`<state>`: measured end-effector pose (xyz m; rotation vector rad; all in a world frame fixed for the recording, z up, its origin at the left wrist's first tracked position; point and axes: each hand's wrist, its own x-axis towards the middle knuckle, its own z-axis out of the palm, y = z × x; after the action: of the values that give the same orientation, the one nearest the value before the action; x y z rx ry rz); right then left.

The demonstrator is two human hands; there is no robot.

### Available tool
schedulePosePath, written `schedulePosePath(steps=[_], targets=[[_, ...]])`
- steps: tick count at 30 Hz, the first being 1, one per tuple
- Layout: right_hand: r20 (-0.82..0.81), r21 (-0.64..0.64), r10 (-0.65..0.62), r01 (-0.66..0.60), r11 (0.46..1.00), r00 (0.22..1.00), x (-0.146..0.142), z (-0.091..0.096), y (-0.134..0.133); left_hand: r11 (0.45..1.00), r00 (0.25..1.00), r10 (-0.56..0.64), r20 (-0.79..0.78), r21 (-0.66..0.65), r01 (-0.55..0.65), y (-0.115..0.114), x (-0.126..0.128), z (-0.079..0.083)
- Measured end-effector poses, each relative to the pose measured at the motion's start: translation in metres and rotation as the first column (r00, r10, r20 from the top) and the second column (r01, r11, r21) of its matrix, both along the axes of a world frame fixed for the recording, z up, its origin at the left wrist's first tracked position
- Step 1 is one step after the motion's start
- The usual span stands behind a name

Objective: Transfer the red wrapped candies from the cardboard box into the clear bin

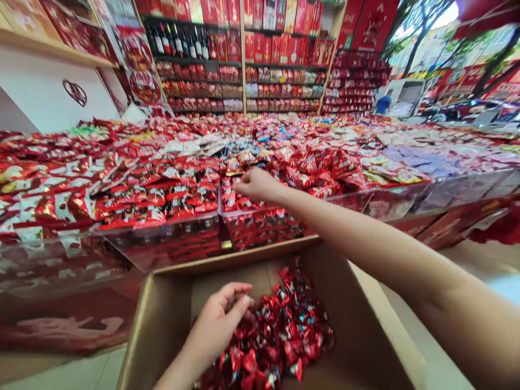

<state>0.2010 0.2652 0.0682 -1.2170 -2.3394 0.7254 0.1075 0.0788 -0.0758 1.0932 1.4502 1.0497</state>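
Observation:
My left hand (221,314) is inside a cardboard box (162,319), at the left edge of a heap of red foil-wrapped candies (280,325). Its fingers are loosely bent, with a gap between thumb and index finger, and no candy shows clearly in it. My right arm reaches across the box's far right corner. Over a clear bin (260,227) of small red-wrapped candies (239,200), my right hand (262,185) is closed with its fingers curled down. Whatever it may hold is hidden.
Bins of red candy packets (162,189) adjoin on the left, and larger red packets (320,168) on the right. Lilac packets (426,160) lie farther right. Behind stand shelves with wine bottles (179,40) and red gift boxes (280,49). A person (384,103) in blue is outside.

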Motion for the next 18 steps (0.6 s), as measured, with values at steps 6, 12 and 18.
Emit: schedulePosePath(steps=[6, 12, 18], targets=[[-0.105, -0.062, 0.479, -0.487, 0.871, 0.871, 0.072, -0.021, -0.059, 0.995, 0.995, 0.087, 0.041, -0.043, -0.086, 0.005, -0.001, 0.007], [0.372, -0.384, 0.507, -0.369, 0.847, 0.778, 0.077, -0.142, -0.078, 0.988, 0.988, 0.153, 0.024, 0.020, -0.153, 0.008, 0.004, 0.014], [0.347, -0.451, 0.252, -0.074, 0.889, 0.903, 0.056, -0.217, -0.079, 0.993, 0.993, 0.115, -0.004, -0.030, -0.115, 0.009, 0.006, 0.011]])
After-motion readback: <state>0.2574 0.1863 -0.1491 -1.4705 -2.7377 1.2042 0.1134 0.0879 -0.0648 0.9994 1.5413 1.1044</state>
